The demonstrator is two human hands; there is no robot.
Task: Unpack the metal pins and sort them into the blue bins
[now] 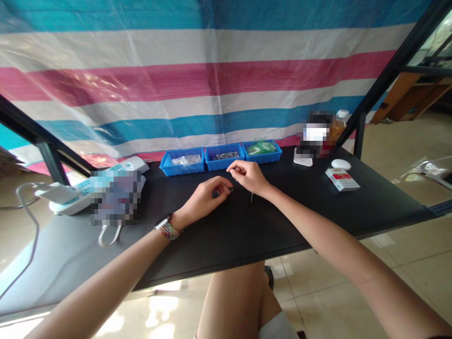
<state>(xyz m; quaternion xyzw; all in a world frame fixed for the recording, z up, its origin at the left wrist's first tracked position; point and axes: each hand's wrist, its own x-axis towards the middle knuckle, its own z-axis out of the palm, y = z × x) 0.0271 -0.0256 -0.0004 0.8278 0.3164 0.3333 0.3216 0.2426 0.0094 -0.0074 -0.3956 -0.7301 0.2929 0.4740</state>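
Pinching a small dark piece [231, 189] with the left hand [208, 197], mid-frame; pressing fingertips of the right hand [252, 177] together, cannot tell on what. Could lose it against the black table [212, 249] if pinched loosely.

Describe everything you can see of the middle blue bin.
The middle blue bin is a shallow, open-topped tray, apparently plastic. It stands upright towards the back of the black table, between the left blue bin and right blue bin, holding silvery, metal-looking pieces. The right hand is before its near right corner; whether they touch is unclear.
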